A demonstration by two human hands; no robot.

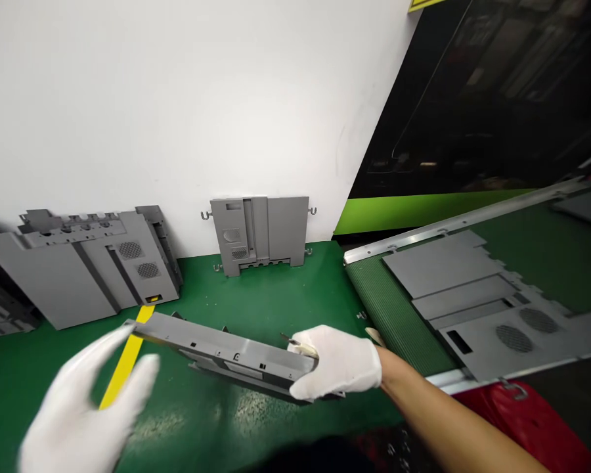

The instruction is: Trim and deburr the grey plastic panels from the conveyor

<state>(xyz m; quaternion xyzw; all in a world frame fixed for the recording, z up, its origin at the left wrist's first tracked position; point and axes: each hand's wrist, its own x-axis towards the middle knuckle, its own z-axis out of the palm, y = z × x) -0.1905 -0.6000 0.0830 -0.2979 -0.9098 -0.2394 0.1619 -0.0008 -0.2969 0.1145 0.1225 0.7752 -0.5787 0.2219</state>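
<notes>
A grey plastic panel [226, 355] is held edge-up and tilted above the green table. My right hand [332, 364], in a white glove, is closed around its right end. The same hand also holds a small tool [303, 347] with a dark, thin tip and a pale handle; most of it is hidden by the glove. My left hand [91, 401], gloved in white and slightly blurred, has thumb and fingers spread at the panel's left end. Its fingertips are close to the panel's corner, and whether they touch it I cannot tell.
Several grey panels [93, 263] lean at the left against the white wall [177, 98]. Another panel [288, 230] stands in metal hooks. At the right a conveyor belt [379, 309] carries a flat panel [482, 295]. Yellow tape [123, 371] crosses the green table [197, 427]. Something red [542, 420] lies below the conveyor.
</notes>
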